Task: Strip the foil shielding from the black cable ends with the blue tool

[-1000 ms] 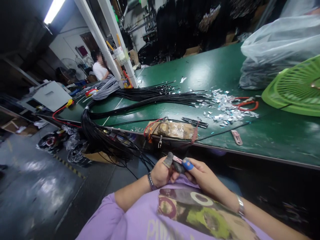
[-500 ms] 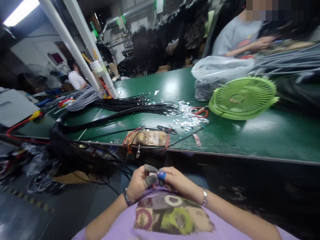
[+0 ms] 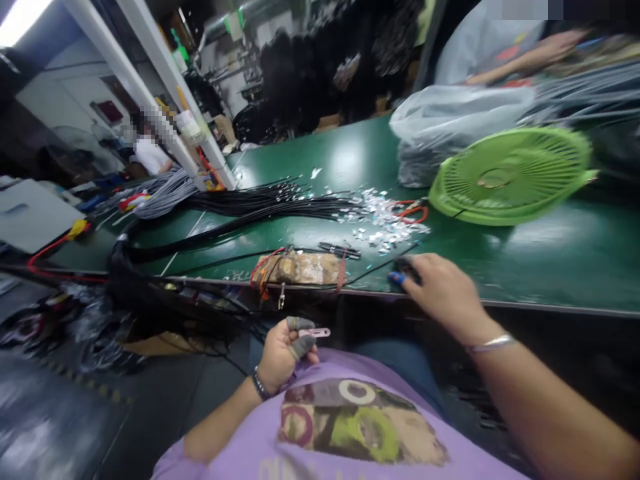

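Note:
My left hand [image 3: 283,352] is low over my lap, just under the table edge. Grey cots cover its thumb and forefinger, which pinch a small pink strip [image 3: 317,332] that points right. My right hand [image 3: 443,292] is stretched out onto the front edge of the green table [image 3: 540,260]. Its fingertips, one in a blue cot, are bent together and press down on the tabletop. What lies under them is hidden, and the hand is slightly blurred. A taped wooden block [image 3: 301,268] wrapped with red wire sits on the table edge between the hands.
A long bundle of black cables [image 3: 260,203] lies across the table and hangs off its left edge. Silver scraps [image 3: 380,223], red-handled scissors [image 3: 413,212], a green fan [image 3: 505,177] and a plastic bag [image 3: 450,133] lie behind. Other people work at the far side and far left.
My hands were together over my lap. The right hand has let go and reached up to the table edge, while the left stays low and keeps the pink strip.

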### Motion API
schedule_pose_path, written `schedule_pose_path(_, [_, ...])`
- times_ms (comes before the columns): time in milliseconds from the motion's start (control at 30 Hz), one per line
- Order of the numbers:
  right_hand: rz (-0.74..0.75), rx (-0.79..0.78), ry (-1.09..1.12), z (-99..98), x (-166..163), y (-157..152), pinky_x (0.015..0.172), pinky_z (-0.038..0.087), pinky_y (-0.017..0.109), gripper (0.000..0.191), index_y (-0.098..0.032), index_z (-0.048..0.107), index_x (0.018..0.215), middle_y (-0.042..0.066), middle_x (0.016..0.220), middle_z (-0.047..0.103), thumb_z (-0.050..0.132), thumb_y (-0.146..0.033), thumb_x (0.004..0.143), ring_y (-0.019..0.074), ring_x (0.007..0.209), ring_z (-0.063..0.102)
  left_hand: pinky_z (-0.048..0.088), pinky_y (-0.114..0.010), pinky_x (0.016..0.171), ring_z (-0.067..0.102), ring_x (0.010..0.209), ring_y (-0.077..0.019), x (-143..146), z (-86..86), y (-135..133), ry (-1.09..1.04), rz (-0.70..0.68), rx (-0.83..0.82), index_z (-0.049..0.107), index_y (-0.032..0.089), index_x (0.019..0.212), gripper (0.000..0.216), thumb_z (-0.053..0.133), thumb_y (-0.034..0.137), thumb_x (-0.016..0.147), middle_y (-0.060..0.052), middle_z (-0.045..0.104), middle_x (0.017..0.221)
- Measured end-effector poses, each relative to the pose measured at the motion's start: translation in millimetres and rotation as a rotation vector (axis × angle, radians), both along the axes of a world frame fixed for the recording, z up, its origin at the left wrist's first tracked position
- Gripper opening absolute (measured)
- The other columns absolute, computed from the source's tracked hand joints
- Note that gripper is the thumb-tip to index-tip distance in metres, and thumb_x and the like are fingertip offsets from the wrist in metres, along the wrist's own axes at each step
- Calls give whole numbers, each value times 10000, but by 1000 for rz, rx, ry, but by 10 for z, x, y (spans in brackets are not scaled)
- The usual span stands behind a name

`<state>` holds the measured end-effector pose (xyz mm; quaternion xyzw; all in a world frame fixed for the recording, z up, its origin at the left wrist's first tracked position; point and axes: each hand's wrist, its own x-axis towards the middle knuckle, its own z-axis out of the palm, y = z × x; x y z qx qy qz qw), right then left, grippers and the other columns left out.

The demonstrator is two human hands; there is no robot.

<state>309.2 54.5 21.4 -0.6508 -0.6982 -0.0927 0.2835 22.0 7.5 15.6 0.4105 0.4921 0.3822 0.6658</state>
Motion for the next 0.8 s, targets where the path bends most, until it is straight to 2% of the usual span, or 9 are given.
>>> schedule_pose_path(100, [77, -20, -64, -16, 70, 48, 499, 306, 300, 100, -236, 513, 700, 65, 672, 553, 493, -145, 737, 213, 598, 509, 456, -199, 451, 602, 430, -116, 7, 24, -12, -36, 8, -38, 532, 136, 833, 596, 818, 534, 492, 20, 624, 547])
schedule_pose_path(167, [98, -32, -102, -1, 76, 59, 495, 280, 299, 130, -247, 453, 657, 51, 635, 498, 485, -139, 722, 207, 568, 475, 455, -196, 449, 606, 430, -118, -7, 7, -18, -68, 25, -47, 529, 136, 843, 601, 815, 535, 496, 21, 627, 553])
schedule_pose_path(300, [24, -79, -112, 69, 45, 50, 474, 268, 298, 229, -258, 301, 617, 41, 597, 416, 473, -183, 747, 207, 535, 442, 458, -200, 449, 618, 440, -129, -38, -42, -41, -126, 42, -47, 530, 132, 865, 567, 785, 533, 554, 15, 633, 573])
schedule_pose_path(433, [-46, -6, -1, 115, -113, -51, 459, 332, 308, 114, -250, 425, 728, 91, 692, 516, 383, -185, 812, 251, 613, 557, 465, -210, 459, 626, 454, -134, -44, -69, -56, -151, 27, -39, 545, 127, 883, 531, 750, 530, 604, 10, 636, 599])
schedule_pose_path(500, [54, 46, 86, 118, -280, -152, 483, 398, 323, 169, -231, 498, 838, 107, 720, 580, 350, -151, 824, 274, 673, 613, 471, -216, 465, 630, 463, -138, -43, -75, -56, -152, 22, -46, 549, 126, 886, 529, 742, 535, 611, 7, 637, 608])
schedule_pose_path(567, [240, 75, 191, 109, -497, -269, 481, 444, 300, 187, -225, 523, 917, 75, 706, 631, 395, -132, 818, 234, 621, 637, 478, -223, 474, 634, 473, -142, -41, -78, -56, -147, 25, -47, 551, 127, 887, 536, 741, 543, 608, 5, 638, 610])
schedule_pose_path(667, [573, 5, 296, 67, -834, -427, 510, 495, 261, 241, -237, 542, 973, 39, 764, 681, 395, -114, 826, 182, 624, 657, 482, -229, 485, 636, 491, -145, -46, -78, -62, -103, 8, -22, 570, 126, 921, 553, 735, 557, 615, 1, 638, 609])
schedule_pose_path(800, [824, -118, 363, -10, -1107, -525, 546, 521, 219, 294, -221, 559, 897, 12, 706, 669, 374, -43, 754, 138, 596, 643, 522, -272, 576, 647, 562, -146, -80, -76, -91, 19, -27, 118, 623, 119, 988, 529, 669, 563, 705, -49, 684, 713])
